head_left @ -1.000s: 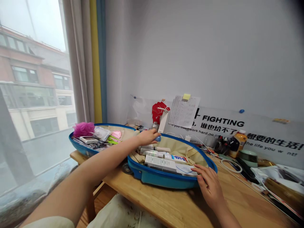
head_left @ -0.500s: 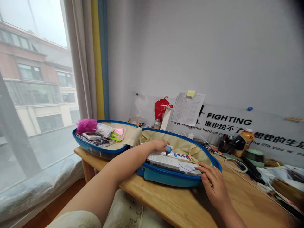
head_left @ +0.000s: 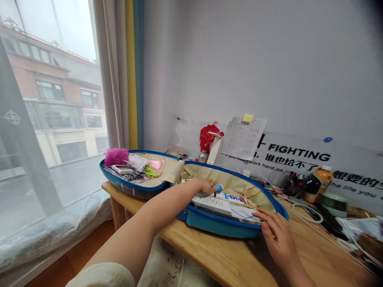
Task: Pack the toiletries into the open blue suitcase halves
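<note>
An open blue suitcase with a beige lining lies spread on the wooden table, its two halves side by side. My left hand reaches into the right half, fingers stretched out flat against a small round blue thing. Just right of it lies a white, blue and red toothpaste tube. Closer to me are a long white box and a white packet with a blue line. My right hand rests on the suitcase's near right edge, fingers extended over the packet's end, gripping nothing.
The suitcase's left half holds a pink bath puff, clear bags and a bright green item. An orange bottle, a white cable and a green round container sit at the right. A window is on the left.
The camera view has turned slightly left, so everything sits further right. The left hand's fingers lie flatter by the blue thing; the right hand stays on the edge.
</note>
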Action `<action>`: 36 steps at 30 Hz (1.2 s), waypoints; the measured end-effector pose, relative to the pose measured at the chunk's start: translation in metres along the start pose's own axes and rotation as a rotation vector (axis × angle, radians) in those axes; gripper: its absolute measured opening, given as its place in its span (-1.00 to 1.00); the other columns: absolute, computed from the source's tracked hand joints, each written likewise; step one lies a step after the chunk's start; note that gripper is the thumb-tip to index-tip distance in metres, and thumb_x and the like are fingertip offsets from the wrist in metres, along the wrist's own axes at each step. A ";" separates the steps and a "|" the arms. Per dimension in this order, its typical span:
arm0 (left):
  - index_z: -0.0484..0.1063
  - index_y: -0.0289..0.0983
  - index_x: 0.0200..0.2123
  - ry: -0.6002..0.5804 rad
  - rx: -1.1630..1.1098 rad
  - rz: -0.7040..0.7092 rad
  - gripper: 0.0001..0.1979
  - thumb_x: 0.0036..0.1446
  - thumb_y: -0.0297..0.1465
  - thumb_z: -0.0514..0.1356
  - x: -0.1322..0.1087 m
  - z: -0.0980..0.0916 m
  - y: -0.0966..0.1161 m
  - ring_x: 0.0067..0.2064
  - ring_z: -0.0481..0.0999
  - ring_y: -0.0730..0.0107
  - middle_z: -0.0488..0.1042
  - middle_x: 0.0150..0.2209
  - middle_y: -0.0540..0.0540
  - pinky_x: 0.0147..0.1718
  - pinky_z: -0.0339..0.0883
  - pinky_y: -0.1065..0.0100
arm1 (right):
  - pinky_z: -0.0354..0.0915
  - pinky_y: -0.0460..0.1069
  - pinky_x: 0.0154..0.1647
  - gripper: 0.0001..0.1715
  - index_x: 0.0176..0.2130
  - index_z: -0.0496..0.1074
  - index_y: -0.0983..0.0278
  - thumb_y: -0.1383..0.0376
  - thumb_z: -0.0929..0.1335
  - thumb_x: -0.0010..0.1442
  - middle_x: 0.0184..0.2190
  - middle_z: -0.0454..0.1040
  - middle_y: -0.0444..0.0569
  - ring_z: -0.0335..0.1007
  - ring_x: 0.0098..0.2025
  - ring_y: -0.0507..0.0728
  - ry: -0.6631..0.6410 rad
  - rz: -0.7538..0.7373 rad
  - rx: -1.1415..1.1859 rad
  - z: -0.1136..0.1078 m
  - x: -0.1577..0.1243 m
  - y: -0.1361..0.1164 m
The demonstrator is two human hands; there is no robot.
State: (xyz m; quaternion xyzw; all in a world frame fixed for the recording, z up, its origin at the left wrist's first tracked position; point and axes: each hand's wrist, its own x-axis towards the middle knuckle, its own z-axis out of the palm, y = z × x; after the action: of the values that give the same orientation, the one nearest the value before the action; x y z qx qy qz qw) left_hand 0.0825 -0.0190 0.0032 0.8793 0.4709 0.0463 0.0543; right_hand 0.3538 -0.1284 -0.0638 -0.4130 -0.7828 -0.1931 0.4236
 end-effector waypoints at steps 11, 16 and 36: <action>0.32 -0.26 0.05 0.374 0.198 -0.390 -0.64 0.24 -0.24 0.13 -0.055 -0.060 -0.081 0.02 0.41 0.21 0.36 0.07 -0.16 -0.02 0.36 0.06 | 0.24 0.14 -0.05 -0.58 -0.22 0.48 0.13 0.06 0.13 0.29 -0.20 0.53 -0.06 0.45 -0.16 0.15 0.047 -0.025 0.007 0.003 0.000 0.000; 0.34 -0.29 0.02 0.163 0.300 -0.577 -0.65 0.22 -0.25 0.15 -0.117 -0.061 -0.148 -0.01 0.43 0.23 0.39 0.03 -0.16 -0.04 0.37 0.06 | 0.25 0.16 -0.03 -0.52 -0.22 0.50 0.12 0.02 0.11 0.29 -0.19 0.54 -0.05 0.45 -0.14 0.17 0.022 0.025 0.023 0.004 -0.001 -0.002; 0.37 -0.30 -0.03 -0.016 0.276 -0.642 -0.69 0.23 -0.26 0.15 -0.142 -0.044 -0.181 -0.05 0.45 0.28 0.42 -0.03 -0.14 -0.07 0.39 0.10 | 0.27 0.18 -0.02 -0.53 -0.21 0.51 0.12 0.01 0.13 0.27 -0.19 0.54 -0.04 0.45 -0.14 0.17 0.000 0.040 0.019 0.000 0.000 -0.004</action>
State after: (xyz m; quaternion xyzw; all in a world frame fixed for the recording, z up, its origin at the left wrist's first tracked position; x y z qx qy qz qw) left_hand -0.1504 -0.0351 0.0168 0.6859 0.7247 -0.0439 -0.0495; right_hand 0.3508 -0.1307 -0.0636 -0.4246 -0.7760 -0.1772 0.4314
